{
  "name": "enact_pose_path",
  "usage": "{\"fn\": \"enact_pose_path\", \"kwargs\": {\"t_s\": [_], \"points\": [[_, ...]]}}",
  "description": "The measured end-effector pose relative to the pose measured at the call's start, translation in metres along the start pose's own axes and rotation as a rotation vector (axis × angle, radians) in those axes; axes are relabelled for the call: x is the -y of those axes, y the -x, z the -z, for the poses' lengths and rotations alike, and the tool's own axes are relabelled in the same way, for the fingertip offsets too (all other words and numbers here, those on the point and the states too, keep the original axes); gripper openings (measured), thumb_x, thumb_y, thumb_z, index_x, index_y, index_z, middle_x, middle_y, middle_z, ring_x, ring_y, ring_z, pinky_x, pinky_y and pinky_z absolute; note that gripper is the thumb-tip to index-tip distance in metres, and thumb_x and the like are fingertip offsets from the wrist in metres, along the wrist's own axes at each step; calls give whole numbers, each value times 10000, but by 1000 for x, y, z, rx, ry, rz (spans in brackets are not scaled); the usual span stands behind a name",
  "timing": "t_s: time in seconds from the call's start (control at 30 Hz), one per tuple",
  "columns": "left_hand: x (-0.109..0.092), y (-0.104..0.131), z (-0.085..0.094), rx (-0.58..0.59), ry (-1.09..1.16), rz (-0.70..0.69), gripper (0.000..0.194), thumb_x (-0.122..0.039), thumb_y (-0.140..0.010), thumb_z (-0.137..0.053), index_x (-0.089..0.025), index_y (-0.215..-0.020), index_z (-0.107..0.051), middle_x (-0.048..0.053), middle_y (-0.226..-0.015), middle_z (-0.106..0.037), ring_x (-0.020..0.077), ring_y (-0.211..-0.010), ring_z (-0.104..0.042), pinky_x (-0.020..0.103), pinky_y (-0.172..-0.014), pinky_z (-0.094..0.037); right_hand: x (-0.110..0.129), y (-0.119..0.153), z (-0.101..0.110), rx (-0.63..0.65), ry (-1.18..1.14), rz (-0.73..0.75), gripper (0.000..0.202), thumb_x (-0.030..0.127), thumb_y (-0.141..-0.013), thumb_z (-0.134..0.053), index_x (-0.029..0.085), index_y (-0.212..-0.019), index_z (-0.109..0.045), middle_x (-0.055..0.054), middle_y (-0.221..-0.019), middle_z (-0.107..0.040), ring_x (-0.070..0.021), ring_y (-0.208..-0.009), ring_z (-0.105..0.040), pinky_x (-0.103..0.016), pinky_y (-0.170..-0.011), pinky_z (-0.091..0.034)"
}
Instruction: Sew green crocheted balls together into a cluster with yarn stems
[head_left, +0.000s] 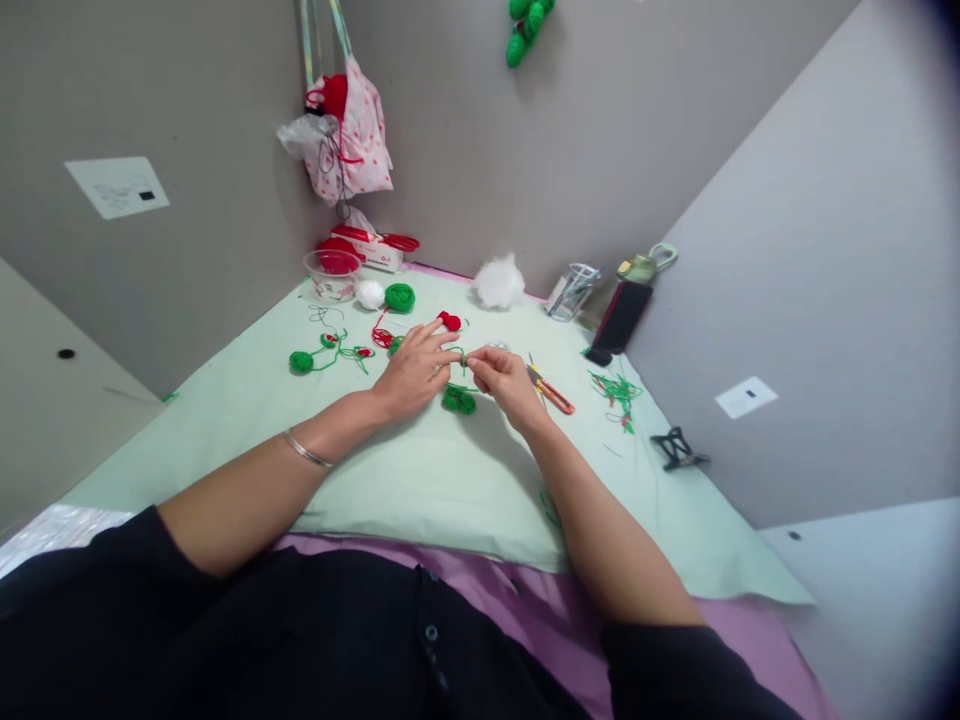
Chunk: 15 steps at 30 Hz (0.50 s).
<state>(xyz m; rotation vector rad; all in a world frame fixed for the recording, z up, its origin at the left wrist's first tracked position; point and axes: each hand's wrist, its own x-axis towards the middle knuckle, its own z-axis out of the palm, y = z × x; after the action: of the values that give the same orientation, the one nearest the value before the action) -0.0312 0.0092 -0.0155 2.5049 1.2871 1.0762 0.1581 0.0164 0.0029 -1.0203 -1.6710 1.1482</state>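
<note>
My left hand (416,372) lies palm down with its fingers stretched out and apart. Its index fingertip points right, with a strand of green yarn (463,364) at the tip. Against that strand, my right hand (505,380) has thumb and finger pinched together on the yarn. Just below the fingertips rests a small green knitted-looking piece (459,401). A small red yarn piece (449,320) sits beyond my left fingers, close to their tips. Whether the yarn circles the left index finger fully, I cannot tell.
Orange-handled scissors (553,390) lie right of my right hand, with yarn scraps (616,392) farther right. Green yarn balls (400,297), white stuffing (499,282), a clear tub (332,277), a pen cup (573,292) and a phone (624,316) stand around the back.
</note>
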Motion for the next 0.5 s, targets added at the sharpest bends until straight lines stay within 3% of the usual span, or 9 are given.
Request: {"fn": "enact_pose_path", "kwargs": {"t_s": [0.2, 0.33, 0.5], "points": [[0, -6, 8, -72, 400, 300, 185, -330, -865, -625, -207, -906, -757, 92, -1297, -698, 289, -1392, -494, 464, -1201, -330, -4, 2, -4, -77, 242, 87, 247, 408, -865, -556, 182, -865, -657, 49, -531, -499, -113, -499, -430, -257, -527, -321], [-2, -8, 8, -77, 622, 426, 289, -460, -769, -731, -188, -866, -727, 122, -1248, -709, 311, -1278, -587, 438, -1136, -392, -5, 6, -8, -96, 421, 152, 232, 379, -904, -534, 197, -897, -677, 37, -563, -518, -125, -538, -459, -253, -558, -342], [-1, -8, 6, -72, 760, 491, 318, -482, -745, -742, -172, -814, -716, 154, -1319, -679, 316, -1297, -577, 444, -1156, -340, -5, 9, -10, -110, 553, 183, 226, 357, -925, -532, 210, -935, -704, 26, -586, -560, -136, -559, -483, -254, -581, -346]]}}
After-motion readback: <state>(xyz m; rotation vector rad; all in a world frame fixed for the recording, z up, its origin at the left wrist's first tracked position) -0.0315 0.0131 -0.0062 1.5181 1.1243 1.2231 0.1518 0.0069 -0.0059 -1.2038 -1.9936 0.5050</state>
